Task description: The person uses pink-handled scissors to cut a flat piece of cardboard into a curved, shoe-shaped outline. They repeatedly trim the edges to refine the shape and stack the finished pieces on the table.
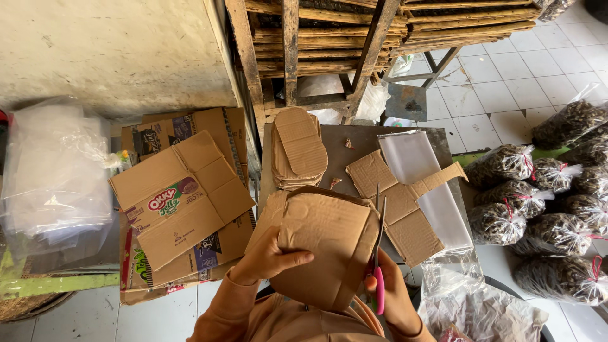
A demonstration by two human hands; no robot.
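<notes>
**Cardboard piece and scissors**

I see a brown corrugated cardboard piece [326, 244], rounded along its top edge and bowed slightly, held upright over the desk's near edge. My pink-handled scissors [378, 253] stand along its right edge, blades pointing up and slightly parted, touching the cardboard there.

A stained pale wall [114, 50] rises far up and left of the fingers. White floor tiles [538, 69] spread to the upper right, in bright daylight. A rough wooden rack [354, 38] stands straight ahead of the fingers, above a small grey table [361, 140] just beyond them.
</notes>
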